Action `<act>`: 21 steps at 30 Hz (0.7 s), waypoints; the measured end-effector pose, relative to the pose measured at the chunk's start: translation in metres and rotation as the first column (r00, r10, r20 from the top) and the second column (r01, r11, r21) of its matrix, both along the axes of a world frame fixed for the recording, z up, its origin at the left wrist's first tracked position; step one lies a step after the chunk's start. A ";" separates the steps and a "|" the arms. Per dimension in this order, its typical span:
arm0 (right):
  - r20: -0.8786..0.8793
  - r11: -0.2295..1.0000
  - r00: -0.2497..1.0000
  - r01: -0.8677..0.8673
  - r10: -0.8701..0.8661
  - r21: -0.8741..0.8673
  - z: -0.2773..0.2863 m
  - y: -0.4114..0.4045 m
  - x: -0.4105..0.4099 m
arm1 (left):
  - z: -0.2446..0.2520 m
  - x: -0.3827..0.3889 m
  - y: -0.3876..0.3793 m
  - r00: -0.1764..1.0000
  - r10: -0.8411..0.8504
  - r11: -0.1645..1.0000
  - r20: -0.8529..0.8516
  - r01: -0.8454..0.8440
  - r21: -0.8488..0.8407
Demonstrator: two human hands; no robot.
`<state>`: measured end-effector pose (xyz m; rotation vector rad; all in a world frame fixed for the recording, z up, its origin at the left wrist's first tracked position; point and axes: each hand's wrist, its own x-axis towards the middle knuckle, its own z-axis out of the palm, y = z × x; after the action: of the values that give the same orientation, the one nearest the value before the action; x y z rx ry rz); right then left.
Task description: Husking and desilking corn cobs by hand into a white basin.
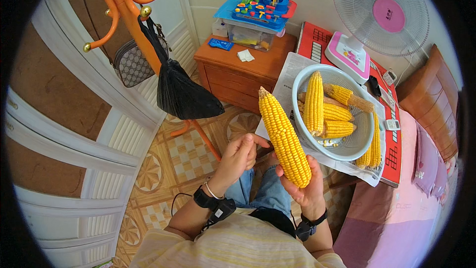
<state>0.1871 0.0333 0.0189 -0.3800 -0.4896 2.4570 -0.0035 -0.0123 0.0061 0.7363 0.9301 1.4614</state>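
My right hand (pixel 305 184) grips the lower end of a yellow corn cob (pixel 284 137), which tilts up and left with its dry tip at the top. To the left of this cob is my left hand (pixel 240 152), apart from it. Its index finger stretches to the right while the other fingers are curled, and the inside of the palm is hidden. A pale blue-grey plastic colander (pixel 308 136) on newspaper holds several cobs, one of them partly stripped (pixel 360 103), and some loose kernels (pixel 329 143). More full cobs (pixel 373 150) lie beside its right rim.
Newspaper (pixel 286 78) covers part of a red-topped table (pixel 392 163), which also carries a pink-and-white fan (pixel 347 56) and remote controls (pixel 392 124). Behind is a wooden cabinet (pixel 230 82) with a toy set (pixel 260 7). An orange coat rack (pixel 145 44) holds a black bag (pixel 182 93). A bed (pixel 394 223) is at right.
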 end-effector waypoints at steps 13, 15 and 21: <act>-0.023 0.970 0.999 0.034 -0.040 -0.242 0.012 0.003 0.004 | -0.005 -0.004 0.000 0.998 0.023 0.998 0.060 -0.019 -0.061; -0.002 0.997 1.000 0.019 -0.019 -0.068 0.006 0.005 0.013 | -0.007 -0.001 0.003 0.997 0.007 0.998 0.073 -0.003 -0.056; 0.328 0.931 0.937 -0.011 -0.117 0.366 0.005 0.001 0.030 | -0.016 -0.018 -0.005 0.990 0.134 0.987 0.033 -0.131 -0.098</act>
<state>0.2172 0.0346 0.0236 -0.6604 -1.0492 2.1867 -0.0215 -0.0175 -0.0100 0.5829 1.0275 1.5307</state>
